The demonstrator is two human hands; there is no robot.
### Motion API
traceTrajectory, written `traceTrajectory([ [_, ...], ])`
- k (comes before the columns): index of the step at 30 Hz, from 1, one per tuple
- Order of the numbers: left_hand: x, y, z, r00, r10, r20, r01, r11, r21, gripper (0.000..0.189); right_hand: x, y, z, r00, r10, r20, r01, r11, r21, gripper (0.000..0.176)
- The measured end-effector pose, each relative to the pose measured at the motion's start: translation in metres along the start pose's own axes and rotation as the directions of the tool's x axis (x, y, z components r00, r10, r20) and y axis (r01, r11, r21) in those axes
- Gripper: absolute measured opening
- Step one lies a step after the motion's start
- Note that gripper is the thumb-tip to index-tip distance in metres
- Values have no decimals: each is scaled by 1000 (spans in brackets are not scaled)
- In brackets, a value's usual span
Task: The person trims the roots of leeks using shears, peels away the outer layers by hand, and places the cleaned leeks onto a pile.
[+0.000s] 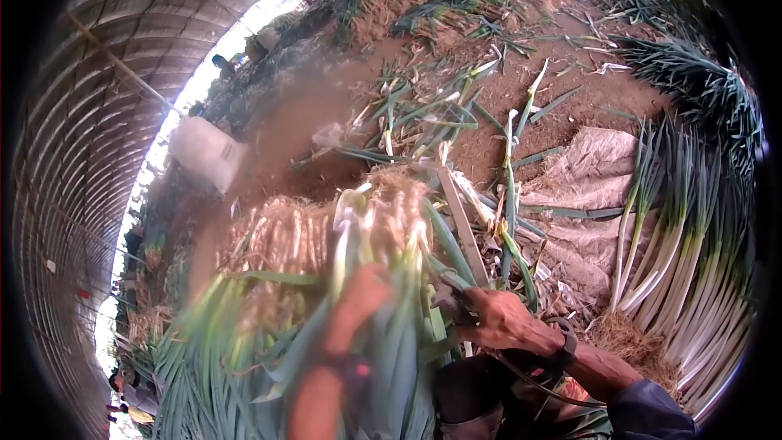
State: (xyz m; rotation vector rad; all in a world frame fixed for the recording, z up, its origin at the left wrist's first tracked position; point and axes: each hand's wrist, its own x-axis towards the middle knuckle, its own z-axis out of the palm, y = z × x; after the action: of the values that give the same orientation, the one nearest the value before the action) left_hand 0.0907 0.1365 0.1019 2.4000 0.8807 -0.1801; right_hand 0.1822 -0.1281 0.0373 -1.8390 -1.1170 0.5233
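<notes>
My left hand [368, 292], smeared by motion, is closed around a long green onion [342, 236] whose white stem points away from me. Beneath it lies a thick layer of green onions [212, 334], their pale stems and brown roots at the far end, leaves toward me. To the right, the fingers of my right hand [505, 319] are wrapped round a dark hand tool [453, 298]; its exact kind is hard to make out. A thin dark hose or cord [529, 379] runs below that hand. A flat wooden strip [463, 228] lies just beyond it.
Cleaned green onions [692, 253] with white stems lie at the right beside a crumpled woven sack [590, 183]. Stripped leaves litter the brown soil [489, 147]. Rooted bundles [440, 0] are heaped at the back. A white sack-like object [205, 153] stands left, under a curved roof.
</notes>
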Motion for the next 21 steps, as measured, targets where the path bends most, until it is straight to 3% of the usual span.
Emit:
traceTrajectory([
  [1, 2, -1, -4, 999, -45, -2, 45, 999, 16, 29, 0, -3, -3, 1000, 1, 4, -1, 1000, -6, 61],
  [5, 7, -21, -4, 1000, 1, -25, 8, 933, 361, 27, 2, 10, 7, 999, -13, -39, 14, 1000, 25, 58],
  [9, 1, -39, 11, 959, 244, -147, -95, 759, 644, 21, 13, 18, 13, 1000, -10, -26, 10, 1000, -11, 56],
  [12, -2, -40, 16, 920, 388, -49, -212, 601, 771, 17, 31, 39, 27, 999, 34, -22, -36, 996, -76, 55],
  [15, 6, -58, 29, 766, 640, -65, -375, 526, 763, 14, 50, 45, 30, 997, 64, -32, -69, 983, -171, 51],
  [16, -7, -28, 22, 804, 589, 76, -410, 458, 789, 12, 56, 46, 33, 996, 55, -73, -66, 985, -157, 50],
  [19, -12, -18, 46, 893, 426, 147, -427, 696, 577, 17, 81, 55, 31, 994, 86, -63, -97, 976, -197, 45],
  [21, -12, -16, 47, 899, 410, 152, -427, 746, 511, 28, 92, 43, 22, 987, 162, -5, -159, 961, -225, 44],
])
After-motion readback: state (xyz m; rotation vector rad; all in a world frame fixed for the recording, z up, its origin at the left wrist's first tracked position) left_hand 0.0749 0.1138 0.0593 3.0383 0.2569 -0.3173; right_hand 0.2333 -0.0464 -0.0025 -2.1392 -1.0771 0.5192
